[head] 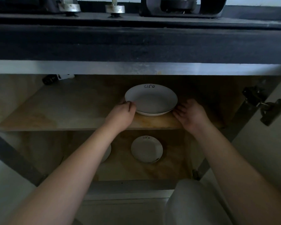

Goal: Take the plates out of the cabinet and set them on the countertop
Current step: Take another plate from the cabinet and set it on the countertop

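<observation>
Plates (151, 99) sit stacked on the upper shelf (71, 111) of the open cabinet, two of them as far as we can tell, a thin second rim showing under the top one. In our only view, from the head, our left hand (122, 114) pinches the stack's near left rim with curled fingers. Our right hand (189, 113) lies at the stack's right edge, fingers loosely spread and touching or just short of the rim; we cannot tell whether it has any hold yet. The stack is between our hands and rests on the shelf.

Below our hands, on the lower shelf (136, 171), a small plate (146, 149) lies in plain sight, and to its left, under our left forearm, the edge of another plate (107, 153) peeks out, mostly hidden.

Above our hands runs the dark counter (136, 44). We see a stove's metal feet (115, 9) and a dark pot stand (182, 7) on it, and no plate on the part in view.

We judge the task barely begun: the first stack is being taken up, and nothing we can see has reached the counter. Left to do: lift this stack out and up, then return for the two plates on the lower shelf.
</observation>
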{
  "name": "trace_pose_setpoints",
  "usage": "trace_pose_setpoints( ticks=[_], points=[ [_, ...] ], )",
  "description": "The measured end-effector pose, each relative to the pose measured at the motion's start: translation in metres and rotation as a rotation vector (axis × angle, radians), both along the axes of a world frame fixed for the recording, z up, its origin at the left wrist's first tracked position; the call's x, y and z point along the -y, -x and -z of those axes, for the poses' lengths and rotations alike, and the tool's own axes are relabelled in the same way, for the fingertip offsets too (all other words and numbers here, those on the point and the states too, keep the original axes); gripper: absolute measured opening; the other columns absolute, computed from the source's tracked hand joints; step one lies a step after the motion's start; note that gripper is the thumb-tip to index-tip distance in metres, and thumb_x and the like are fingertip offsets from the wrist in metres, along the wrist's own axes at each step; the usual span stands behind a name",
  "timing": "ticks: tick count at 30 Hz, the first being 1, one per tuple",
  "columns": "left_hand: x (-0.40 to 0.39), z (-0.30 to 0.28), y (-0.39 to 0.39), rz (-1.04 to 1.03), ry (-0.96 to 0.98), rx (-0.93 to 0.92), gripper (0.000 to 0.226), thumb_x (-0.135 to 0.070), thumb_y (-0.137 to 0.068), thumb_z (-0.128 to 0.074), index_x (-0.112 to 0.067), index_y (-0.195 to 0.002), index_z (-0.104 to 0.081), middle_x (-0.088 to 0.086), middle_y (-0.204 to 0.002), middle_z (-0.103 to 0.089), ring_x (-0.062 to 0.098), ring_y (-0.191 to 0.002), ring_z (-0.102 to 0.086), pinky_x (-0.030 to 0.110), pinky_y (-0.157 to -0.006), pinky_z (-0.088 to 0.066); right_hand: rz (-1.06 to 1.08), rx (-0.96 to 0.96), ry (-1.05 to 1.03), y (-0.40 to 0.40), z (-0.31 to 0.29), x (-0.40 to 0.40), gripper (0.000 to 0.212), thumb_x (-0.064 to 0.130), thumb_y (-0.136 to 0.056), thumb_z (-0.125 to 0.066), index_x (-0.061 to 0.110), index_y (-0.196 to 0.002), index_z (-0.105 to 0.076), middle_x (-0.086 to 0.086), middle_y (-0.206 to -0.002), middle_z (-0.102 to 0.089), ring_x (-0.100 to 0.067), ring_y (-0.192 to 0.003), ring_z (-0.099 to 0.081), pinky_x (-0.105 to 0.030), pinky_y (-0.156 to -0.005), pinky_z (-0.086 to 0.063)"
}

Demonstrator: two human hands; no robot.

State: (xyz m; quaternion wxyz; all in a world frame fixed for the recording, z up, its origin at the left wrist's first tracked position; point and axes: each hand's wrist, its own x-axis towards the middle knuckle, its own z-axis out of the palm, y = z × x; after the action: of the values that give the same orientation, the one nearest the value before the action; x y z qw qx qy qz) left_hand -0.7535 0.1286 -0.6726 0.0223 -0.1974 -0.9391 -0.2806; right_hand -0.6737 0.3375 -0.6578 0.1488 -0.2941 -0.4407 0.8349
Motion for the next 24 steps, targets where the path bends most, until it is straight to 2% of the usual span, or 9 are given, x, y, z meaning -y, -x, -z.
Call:
trace_pose_setpoints(
  ticks=[2, 5, 7, 10, 12, 14, 18, 21, 24],
  points=[
    [0.008, 0.000, -0.003, -0.009, -0.022, -0.033, 0.051, -0.040, -0.105, -0.026, -0.003, -0.109, -0.063, 0.016, -0.106, -0.067, 0.031, -0.098, -0.061, 0.032, -0.078, -0.040, -0.092, 0.016, -0.062, -0.003, 0.005, -0.006, 0.050, 0.032, -0.102, -0.034, 0.007, -0.146, -0.035, -0.019, -0.144, -0.046, -0.030, -0.127, -0.049, -0.038, -0.097, -0.044],
    [0.021, 0.000, -0.011, -0.032, -0.119, -0.029, 0.067, -0.058, -0.101, -0.018, -0.019, -0.096, -0.072, -0.005, -0.077, -0.065, 0.005, -0.070, -0.060, 0.020, -0.057, -0.039, -0.145, 0.034, -0.072, -0.010, 0.007, -0.010, 0.055, 0.038, -0.102, -0.032, 0.005, -0.146, -0.035, -0.021, -0.140, -0.048, -0.030, -0.123, -0.052, -0.037, -0.095, -0.045],
    [0.027, -0.004, -0.014, -0.062, -0.167, -0.024, 0.069, -0.063, -0.098, -0.014, -0.028, -0.096, -0.073, -0.014, -0.072, -0.061, -0.002, -0.065, -0.056, 0.020, -0.056, -0.036, -0.156, 0.044, -0.070, -0.011, 0.008, -0.014, 0.057, 0.041, -0.102, -0.031, 0.004, -0.145, -0.036, -0.022, -0.139, -0.050, -0.030, -0.122, -0.053, -0.037, -0.096, -0.045],
    [0.029, -0.008, -0.007, -0.109, -0.340, 0.081, 0.063, -0.064, -0.098, -0.014, -0.034, -0.118, -0.065, -0.007, -0.105, -0.063, 0.007, -0.087, -0.059, 0.031, -0.078, -0.045, -0.163, 0.028, -0.075, -0.010, 0.003, -0.014, 0.057, 0.041, -0.102, -0.033, 0.006, -0.146, -0.035, -0.019, -0.144, -0.045, -0.030, -0.129, -0.047, -0.039, -0.102, -0.041],
    [0.025, -0.010, -0.001, -0.150, -0.636, 0.300, 0.060, -0.065, -0.098, -0.018, -0.034, -0.131, -0.057, 0.002, -0.134, -0.057, 0.020, -0.116, -0.055, 0.042, -0.098, -0.046, -0.141, 0.006, -0.047, -0.006, -0.001, -0.011, 0.055, 0.040, -0.101, -0.035, 0.011, -0.149, -0.032, -0.017, -0.149, -0.040, -0.030, -0.134, -0.042, -0.040, -0.104, -0.039],
    [0.021, -0.013, 0.004, -0.168, -0.968, 0.589, 0.062, -0.064, -0.098, -0.024, -0.026, -0.141, -0.048, 0.011, -0.150, -0.044, 0.028, -0.133, -0.046, 0.047, -0.104, -0.044, -0.124, -0.007, -0.019, -0.003, -0.004, -0.006, 0.055, 0.039, -0.101, -0.036, 0.014, -0.150, -0.030, -0.015, -0.151, -0.039, -0.030, -0.134, -0.042, -0.040, -0.099, -0.041],
    [0.021, -0.019, 0.005, -0.232, -1.253, 0.843, 0.071, -0.064, -0.097, -0.028, -0.013, -0.146, -0.040, 0.015, -0.148, -0.044, 0.029, -0.120, -0.053, 0.048, -0.072, -0.052, -0.119, 0.029, -0.032, -0.005, -0.006, -0.002, 0.052, 0.038, -0.101, -0.038, 0.014, -0.147, -0.036, -0.013, -0.146, -0.044, -0.029, -0.119, -0.052, -0.040, -0.085, -0.048],
    [0.028, -0.019, 0.004, -0.276, -1.256, 0.895, 0.076, -0.065, -0.096, -0.028, -0.008, -0.144, -0.042, 0.017, -0.146, -0.046, 0.033, -0.120, -0.053, 0.051, -0.066, -0.055, -0.158, 0.064, -0.053, -0.011, -0.009, -0.001, 0.047, 0.037, -0.100, -0.041, 0.016, -0.143, -0.039, -0.012, -0.140, -0.047, -0.027, -0.100, -0.056, -0.042, -0.078, -0.051],
    [0.038, -0.021, -0.004, -0.292, -1.209, 0.901, 0.079, -0.066, -0.096, -0.025, -0.003, -0.139, -0.045, 0.018, -0.145, -0.046, 0.033, -0.121, -0.051, 0.051, -0.059, -0.057, -0.216, 0.104, -0.124, -0.017, -0.014, 0.000, 0.045, 0.036, -0.101, -0.040, 0.020, -0.142, -0.041, -0.011, -0.140, -0.047, -0.031, -0.111, -0.054, -0.044, -0.077, -0.051]
  ],
)
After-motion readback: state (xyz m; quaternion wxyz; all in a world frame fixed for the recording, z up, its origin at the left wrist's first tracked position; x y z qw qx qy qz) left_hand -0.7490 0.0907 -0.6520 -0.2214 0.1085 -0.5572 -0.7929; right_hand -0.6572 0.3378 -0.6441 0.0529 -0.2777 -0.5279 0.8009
